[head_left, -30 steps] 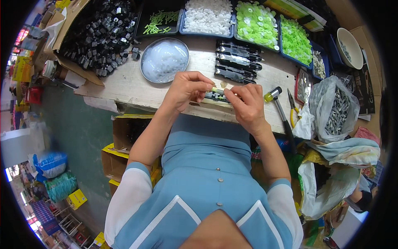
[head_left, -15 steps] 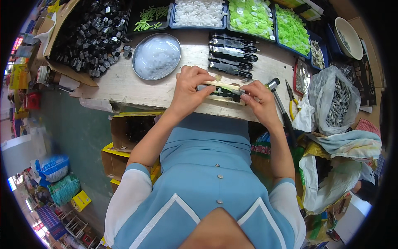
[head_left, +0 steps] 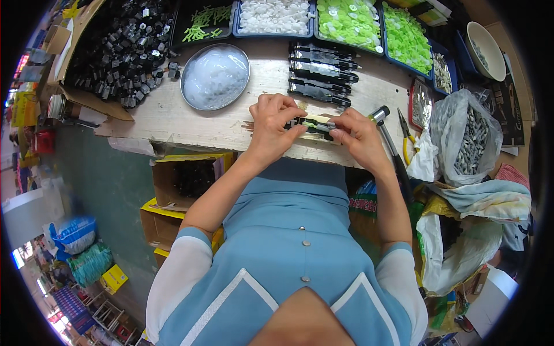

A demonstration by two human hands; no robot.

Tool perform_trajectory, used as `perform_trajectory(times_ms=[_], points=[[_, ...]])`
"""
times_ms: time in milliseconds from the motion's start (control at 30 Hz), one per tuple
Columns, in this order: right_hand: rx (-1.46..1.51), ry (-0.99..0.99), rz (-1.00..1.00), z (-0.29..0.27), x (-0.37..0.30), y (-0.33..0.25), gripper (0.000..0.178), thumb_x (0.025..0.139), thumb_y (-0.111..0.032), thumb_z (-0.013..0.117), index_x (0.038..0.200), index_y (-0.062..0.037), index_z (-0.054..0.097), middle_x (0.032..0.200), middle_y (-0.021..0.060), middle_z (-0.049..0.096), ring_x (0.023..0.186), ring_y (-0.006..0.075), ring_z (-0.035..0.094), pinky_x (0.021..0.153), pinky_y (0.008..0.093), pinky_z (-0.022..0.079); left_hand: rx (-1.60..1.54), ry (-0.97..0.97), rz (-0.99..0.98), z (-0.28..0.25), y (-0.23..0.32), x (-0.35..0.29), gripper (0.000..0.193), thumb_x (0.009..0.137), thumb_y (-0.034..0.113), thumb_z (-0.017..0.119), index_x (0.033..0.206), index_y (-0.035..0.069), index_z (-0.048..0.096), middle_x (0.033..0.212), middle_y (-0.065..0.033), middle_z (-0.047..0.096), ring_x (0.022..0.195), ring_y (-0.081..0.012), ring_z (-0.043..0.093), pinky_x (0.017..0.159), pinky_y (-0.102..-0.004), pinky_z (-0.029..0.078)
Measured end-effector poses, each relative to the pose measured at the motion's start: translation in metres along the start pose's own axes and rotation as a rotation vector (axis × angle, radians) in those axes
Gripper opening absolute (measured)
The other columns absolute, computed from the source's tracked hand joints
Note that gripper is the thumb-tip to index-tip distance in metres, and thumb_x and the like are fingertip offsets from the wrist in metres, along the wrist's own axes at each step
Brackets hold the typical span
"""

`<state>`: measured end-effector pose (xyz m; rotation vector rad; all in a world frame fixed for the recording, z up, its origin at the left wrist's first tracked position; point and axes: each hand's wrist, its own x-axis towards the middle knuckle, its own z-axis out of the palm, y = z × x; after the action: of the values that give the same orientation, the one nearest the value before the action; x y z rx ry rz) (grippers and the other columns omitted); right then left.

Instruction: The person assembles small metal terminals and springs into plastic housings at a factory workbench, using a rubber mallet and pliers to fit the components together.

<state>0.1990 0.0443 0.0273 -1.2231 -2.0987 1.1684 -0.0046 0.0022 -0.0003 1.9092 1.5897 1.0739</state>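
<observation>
My left hand has its thumb and fingers closed on the left end of a small black-and-green assembly near the bench's front edge. From the other side, my right hand pinches a small grey metal piece against that assembly. A pale strip runs along the assembly's far side. My fingers hide much of both ends. Just beyond my hands lies a row of several long black pieces. A hammer rests to the right of my right hand.
Beyond lie a round dish of translucent gel, a carton of black parts, and trays of white parts and green parts. On the right are yellow-handled pliers and a plastic bag of grey metal parts.
My left hand has shifted slightly right, its fingertips now nearer the assembly's middle. My right hand has moved slightly left with the grey metal piece, narrowing the gap between my hands.
</observation>
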Motion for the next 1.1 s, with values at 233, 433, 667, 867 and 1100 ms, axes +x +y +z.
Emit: perform_trajectory(times_ms=[233, 433, 667, 867, 1100], points=[[-0.093, -0.010, -0.012, 0.001, 0.001, -0.006, 0.017, 0.072, -0.003, 0.063, 0.089, 0.0004, 0.063, 0.076, 0.0125, 0.054, 0.069, 0.0267, 0.055, 0.061, 0.0342, 0.043, -0.002, 0.028, 0.004, 0.001, 0.001, -0.004, 0.024, 0.063, 0.013, 0.071, 0.086, 0.010, 0.066, 0.090, -0.0003, 0.053, 0.094, -0.0188, 0.043, 0.082, -0.0340, 0.027], [-0.055, 0.014, -0.028, 0.006, -0.003, 0.001, 0.018, 0.076, -0.002, 0.063, 0.094, 0.0009, 0.062, 0.073, 0.0055, 0.051, 0.062, 0.0135, 0.049, 0.055, 0.0253, 0.039, 0.020, 0.058, 0.080, 0.003, -0.001, -0.009, 0.013, 0.063, 0.011, 0.070, 0.075, 0.011, 0.066, 0.086, 0.0020, 0.054, 0.091, -0.0174, 0.044, 0.079, -0.0330, 0.027], [-0.473, 0.099, -0.295, 0.003, -0.005, 0.000, 0.025, 0.068, 0.001, 0.061, 0.091, -0.0090, 0.061, 0.084, 0.0055, 0.055, 0.077, 0.0218, 0.052, 0.070, 0.0353, 0.035, 0.071, 0.083, 0.154, 0.005, -0.004, -0.005, 0.010, 0.063, 0.009, 0.069, 0.071, 0.014, 0.065, 0.086, 0.0030, 0.054, 0.090, -0.0174, 0.045, 0.079, -0.0329, 0.027], [-0.607, 0.169, -0.502, 0.005, -0.009, 0.009, 0.031, 0.063, 0.003, 0.056, 0.090, -0.0128, 0.060, 0.088, 0.0018, 0.053, 0.080, 0.0201, 0.049, 0.069, 0.0346, 0.031, 0.073, 0.059, 0.177, 0.006, -0.002, 0.002, 0.010, 0.063, 0.008, 0.069, 0.070, 0.014, 0.064, 0.086, 0.0022, 0.055, 0.090, -0.0181, 0.045, 0.078, -0.0339, 0.027], [-0.238, 0.049, -0.431, 0.004, 0.000, 0.029, 0.029, 0.061, -0.001, 0.063, 0.084, -0.0169, 0.065, 0.082, 0.0005, 0.053, 0.081, 0.0206, 0.052, 0.065, 0.0347, 0.035, 0.099, 0.048, 0.120, 0.003, 0.001, -0.007, 0.010, 0.061, 0.007, 0.069, 0.068, 0.011, 0.063, 0.084, -0.0009, 0.055, 0.088, -0.0213, 0.046, 0.076, -0.0354, 0.029]])
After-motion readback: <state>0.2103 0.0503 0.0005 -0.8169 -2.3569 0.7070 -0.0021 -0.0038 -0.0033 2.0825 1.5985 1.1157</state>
